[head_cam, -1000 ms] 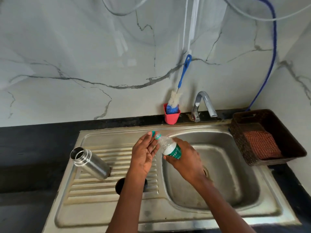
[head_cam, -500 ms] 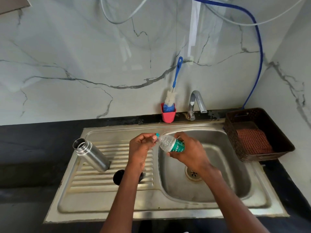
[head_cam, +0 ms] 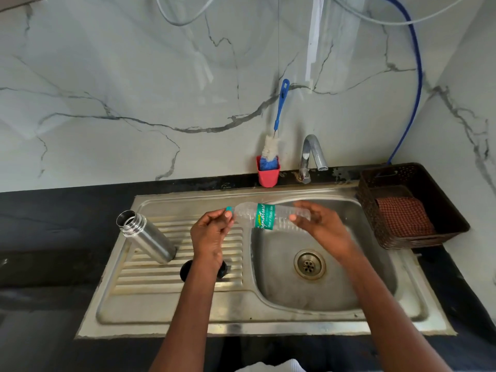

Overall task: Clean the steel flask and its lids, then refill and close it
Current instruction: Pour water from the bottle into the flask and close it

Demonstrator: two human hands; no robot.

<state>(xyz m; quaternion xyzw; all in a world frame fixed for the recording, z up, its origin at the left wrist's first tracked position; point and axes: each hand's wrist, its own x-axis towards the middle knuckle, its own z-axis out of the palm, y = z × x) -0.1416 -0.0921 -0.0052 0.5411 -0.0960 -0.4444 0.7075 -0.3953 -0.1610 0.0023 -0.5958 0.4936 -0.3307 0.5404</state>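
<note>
Left hand (head_cam: 210,237) fingers pinch the teal cap (head_cam: 229,209); right hand (head_cam: 320,226) grips the horizontal plastic bottle (head_cam: 264,216); steel flask (head_cam: 146,237) stands uncapped on the drainboard (head_cam: 150,275)

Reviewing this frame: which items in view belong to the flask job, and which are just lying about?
In the job:
steel flask, open, on the drainboard
black lid
plastic water bottle, held by right hand
left hand at its cap
bottle brush
tap

Lying about:
brown basket
checked cloth
blue hose
</note>
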